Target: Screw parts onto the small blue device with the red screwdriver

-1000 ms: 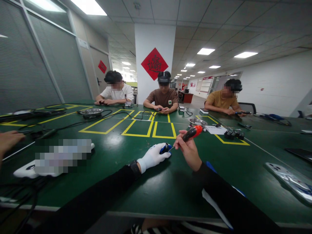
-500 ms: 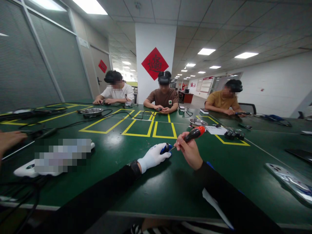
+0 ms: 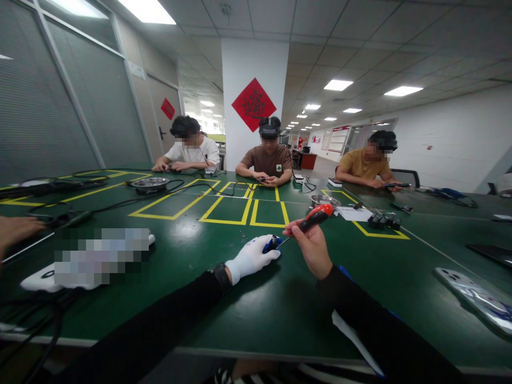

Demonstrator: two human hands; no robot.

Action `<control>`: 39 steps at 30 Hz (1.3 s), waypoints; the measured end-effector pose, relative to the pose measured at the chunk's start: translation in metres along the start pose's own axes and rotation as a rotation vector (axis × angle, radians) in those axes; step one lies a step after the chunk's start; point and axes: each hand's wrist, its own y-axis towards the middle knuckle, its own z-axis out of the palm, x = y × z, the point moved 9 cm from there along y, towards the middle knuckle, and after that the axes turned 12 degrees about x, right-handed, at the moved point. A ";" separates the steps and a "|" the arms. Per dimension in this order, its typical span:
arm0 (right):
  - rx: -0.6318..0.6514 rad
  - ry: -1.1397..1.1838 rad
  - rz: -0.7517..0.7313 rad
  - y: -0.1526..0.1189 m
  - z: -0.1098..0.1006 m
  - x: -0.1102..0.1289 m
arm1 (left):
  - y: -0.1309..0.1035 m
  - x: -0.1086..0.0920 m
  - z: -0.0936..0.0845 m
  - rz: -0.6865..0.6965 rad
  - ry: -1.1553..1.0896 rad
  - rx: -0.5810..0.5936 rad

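Head camera puts the two working hands near the middle of my screen, so I take the small dark fitting point(image 3: 274, 241) between them as the hub of my clock. It sits upright, just above the green table point(image 3: 248, 320), pinched in the left hand point(image 3: 254, 257), which wears a white glove and comes in from 8 o'clock with a black watch point(image 3: 220, 277) at the wrist. Some blue shows around the fitting, and I cannot tell from here whether it belongs to the part or to the glove. At 3 o'clock I have the bare right hand point(image 3: 314, 252), its fingers closed around a screwdriver point(image 3: 318, 215) whose red and black handle points off toward 2 o'clock; the thin shank slopes down to the fitting, though I cannot make out whether the tip touches it. Further out along 2 o'clock I see a metal dish point(image 3: 326, 200), then a sheet of white paper point(image 3: 355, 214) between 2 and 3, with several black blocks point(image 3: 384, 220) just beside it. A phone point(image 3: 476, 298) lies between 3 and 4, near the table's right side. Around 9 o'clock I get a white device point(image 3: 38, 281), partly blurred out, and beyond it a co-worker's hand point(image 3: 18, 228) at the picture's edge, while another person point(image 3: 267, 162) sits across at 12
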 end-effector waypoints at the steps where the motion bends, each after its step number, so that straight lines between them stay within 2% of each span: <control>1: 0.008 0.023 0.002 0.000 0.000 -0.002 | 0.000 0.000 0.000 -0.004 -0.002 -0.001; 6: 0.028 0.177 0.002 -0.002 0.003 -0.006 | -0.001 -0.001 -0.001 0.008 0.014 -0.003; 14: 0.003 -0.051 -0.040 -0.004 0.002 0.005 | 0.001 0.000 0.003 -0.004 -0.004 0.036; 26: 0.026 0.112 -0.031 -0.004 0.003 -0.002 | 0.000 0.000 0.000 0.017 0.030 0.008; 33: 0.039 -0.176 -0.065 -0.008 0.008 0.013 | 0.000 0.000 0.000 0.016 0.027 0.004; 39: -0.033 -0.315 -0.076 -0.010 -0.002 0.008 | 0.000 0.000 0.001 -0.005 0.025 0.021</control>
